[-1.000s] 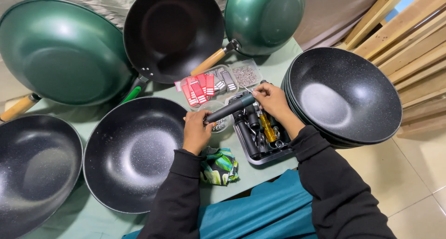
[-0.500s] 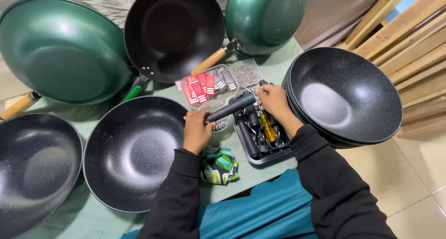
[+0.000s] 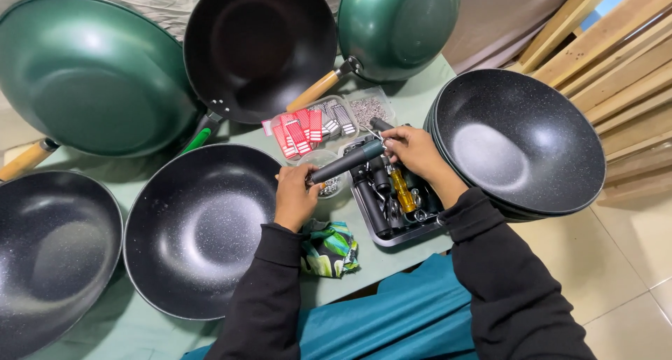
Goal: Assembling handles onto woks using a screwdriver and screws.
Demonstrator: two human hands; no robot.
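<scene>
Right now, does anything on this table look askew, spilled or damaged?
Nothing looks spilled or broken. The only untidy item is a crumpled green patterned wrapper lying loose by the left hand. Both hands hold a dark grey pan handle above a grey tray of handles; the right hand grips its end.

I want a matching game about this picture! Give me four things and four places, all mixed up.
Things:
1. dark grey pan handle
2. yellow-handled screwdriver
3. stack of black speckled woks
4. green crumpled cloth

Places:
A. in the grey tray
B. at the table's right end
C. held in both hands
D. at the table's near edge, between the sleeves

Pairs: 1-C, 2-A, 3-B, 4-D
</scene>
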